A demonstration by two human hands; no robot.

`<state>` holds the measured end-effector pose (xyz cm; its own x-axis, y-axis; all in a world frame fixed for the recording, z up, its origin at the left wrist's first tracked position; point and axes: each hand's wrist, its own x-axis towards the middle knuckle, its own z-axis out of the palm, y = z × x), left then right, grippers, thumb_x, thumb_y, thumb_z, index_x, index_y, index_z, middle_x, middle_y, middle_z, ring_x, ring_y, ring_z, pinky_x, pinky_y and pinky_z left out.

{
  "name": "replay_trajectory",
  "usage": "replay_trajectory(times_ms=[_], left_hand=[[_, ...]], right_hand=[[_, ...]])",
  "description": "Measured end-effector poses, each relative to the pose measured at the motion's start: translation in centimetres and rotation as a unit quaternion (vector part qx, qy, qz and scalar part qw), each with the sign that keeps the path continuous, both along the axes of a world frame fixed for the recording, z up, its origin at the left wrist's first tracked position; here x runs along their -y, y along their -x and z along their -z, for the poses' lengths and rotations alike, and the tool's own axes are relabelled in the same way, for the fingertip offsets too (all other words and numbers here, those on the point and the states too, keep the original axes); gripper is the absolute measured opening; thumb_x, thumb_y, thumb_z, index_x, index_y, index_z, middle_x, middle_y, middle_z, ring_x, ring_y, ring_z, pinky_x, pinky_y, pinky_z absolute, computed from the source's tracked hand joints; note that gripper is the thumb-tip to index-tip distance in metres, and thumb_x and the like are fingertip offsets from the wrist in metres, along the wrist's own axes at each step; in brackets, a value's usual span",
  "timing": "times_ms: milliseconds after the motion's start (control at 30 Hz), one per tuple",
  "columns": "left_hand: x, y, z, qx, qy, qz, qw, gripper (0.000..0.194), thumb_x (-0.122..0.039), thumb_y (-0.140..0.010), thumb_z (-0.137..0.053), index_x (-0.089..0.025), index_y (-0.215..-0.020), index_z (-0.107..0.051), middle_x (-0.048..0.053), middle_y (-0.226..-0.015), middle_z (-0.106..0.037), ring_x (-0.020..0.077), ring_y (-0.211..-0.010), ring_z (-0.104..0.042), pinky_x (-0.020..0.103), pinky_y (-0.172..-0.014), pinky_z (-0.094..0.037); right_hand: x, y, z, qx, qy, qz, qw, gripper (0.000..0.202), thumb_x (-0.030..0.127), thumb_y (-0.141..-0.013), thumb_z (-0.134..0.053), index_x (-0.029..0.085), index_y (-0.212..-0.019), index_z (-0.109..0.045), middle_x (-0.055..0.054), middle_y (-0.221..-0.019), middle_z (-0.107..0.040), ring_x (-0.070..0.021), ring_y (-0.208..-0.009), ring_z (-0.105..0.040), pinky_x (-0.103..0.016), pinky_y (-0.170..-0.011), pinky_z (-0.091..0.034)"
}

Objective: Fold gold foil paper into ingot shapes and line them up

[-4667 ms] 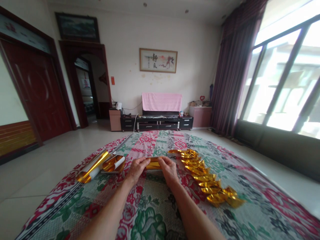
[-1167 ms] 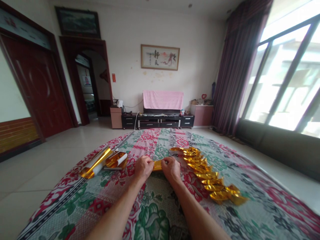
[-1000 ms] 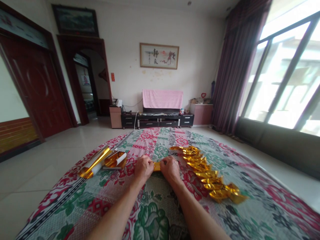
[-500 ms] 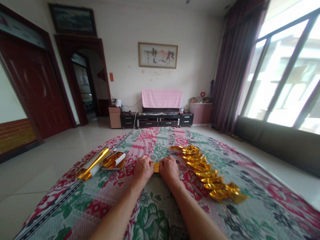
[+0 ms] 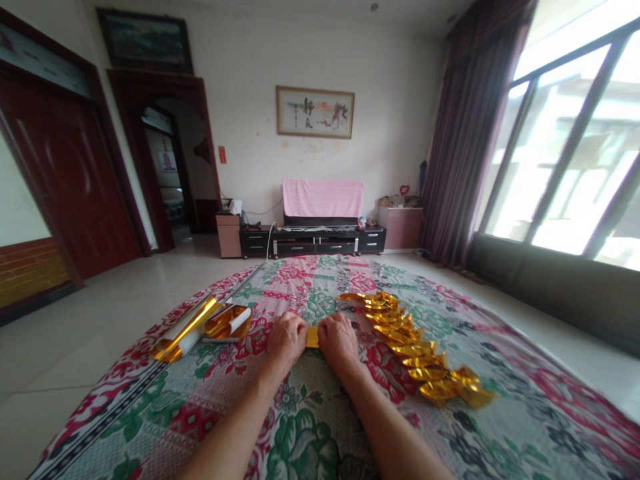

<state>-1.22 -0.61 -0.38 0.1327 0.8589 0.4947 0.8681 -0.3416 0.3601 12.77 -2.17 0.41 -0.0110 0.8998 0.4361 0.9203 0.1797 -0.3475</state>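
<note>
Between my two hands lies a small folded piece of gold foil paper [image 5: 313,337], flat near the middle of the cloth. My left hand [image 5: 287,339] is closed on its left end, fingers curled in. On its right end my right hand [image 5: 339,340] is closed the same way; both sets of fingertips are hidden behind the knuckles. To the right a slanting row of several folded gold foil ingots [image 5: 410,347] rests on the cloth. At the left lie a curled sheet of gold foil paper [image 5: 193,327] and a stack of gold foil sheets [image 5: 230,325] with a white underside showing.
A flowered cloth [image 5: 300,440] in red, green and grey covers the round surface before me. Beyond it stands a low black TV cabinet [image 5: 315,247] with a pink cloth [image 5: 323,199] over the screen. Doors are at the left, a curtained window at the right.
Both hands keep their hold on the folded gold foil paper in nearly the same place. Slightly more of it shows between them. The ingots and sheets have not moved.
</note>
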Motion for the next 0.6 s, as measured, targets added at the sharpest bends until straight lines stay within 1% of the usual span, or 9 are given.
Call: replay_trajectory(times_ms=[100, 167, 333, 467, 600], left_hand=[[0.2, 0.2, -0.2, 0.000, 0.016, 0.011, 1.000, 0.012, -0.020, -0.076, -0.052, -0.017, -0.073, -0.063, 0.006, -0.083, -0.058, 0.0172, -0.084, -0.052, 0.030, -0.081, -0.039], [0.3, 0.4, -0.4, -0.003, 0.027, 0.019, 0.999, 0.010, -0.024, -0.075, -0.054, -0.018, -0.073, -0.063, 0.005, -0.084, -0.058, 0.0175, -0.085, -0.053, 0.030, -0.081, -0.039], [0.7, 0.8, -0.7, -0.030, 0.017, 0.040, 0.999, 0.014, -0.030, -0.075, -0.054, -0.019, -0.079, -0.062, 0.006, -0.087, -0.058, 0.0181, -0.088, -0.053, 0.031, -0.084, -0.039], [1.1, 1.2, -0.7, -0.057, 0.018, 0.056, 0.997, 0.020, -0.036, -0.077, -0.053, -0.019, -0.085, -0.060, 0.006, -0.093, -0.057, 0.0192, -0.091, -0.052, 0.032, -0.085, -0.039], [1.4, 1.5, -0.9, -0.075, 0.043, 0.062, 0.994, 0.027, -0.043, -0.077, -0.052, -0.020, -0.090, -0.058, 0.006, -0.097, -0.056, 0.0202, -0.093, -0.050, 0.034, -0.086, -0.038]], right_hand=[[-0.1, -0.2, 0.3, -0.003, -0.009, -0.012, 1.000, 0.024, 0.024, -0.083, -0.041, 0.019, -0.077, -0.063, -0.007, -0.091, -0.059, -0.0178, -0.085, -0.050, -0.026, -0.076, -0.033], [-0.1, -0.3, 0.4, -0.010, -0.016, -0.025, 1.000, 0.021, 0.023, -0.082, -0.043, 0.019, -0.078, -0.063, -0.007, -0.092, -0.058, -0.0179, -0.087, -0.050, -0.026, -0.078, -0.033], [0.6, -0.3, 0.4, -0.011, -0.009, -0.034, 0.999, 0.013, 0.027, -0.076, -0.050, 0.020, -0.079, -0.061, -0.006, -0.092, -0.057, -0.0184, -0.089, -0.050, -0.026, -0.080, -0.034], [1.5, -0.3, 0.2, 0.003, -0.005, -0.036, 0.999, 0.018, 0.031, -0.077, -0.050, 0.021, -0.088, -0.059, -0.006, -0.099, -0.056, -0.0194, -0.091, -0.049, -0.028, -0.079, -0.033], [2.1, -0.5, 0.1, 0.012, 0.011, -0.051, 0.999, 0.020, 0.032, -0.079, -0.047, 0.021, -0.094, -0.056, -0.006, -0.104, -0.054, -0.0197, -0.097, -0.048, -0.029, -0.083, -0.031]])
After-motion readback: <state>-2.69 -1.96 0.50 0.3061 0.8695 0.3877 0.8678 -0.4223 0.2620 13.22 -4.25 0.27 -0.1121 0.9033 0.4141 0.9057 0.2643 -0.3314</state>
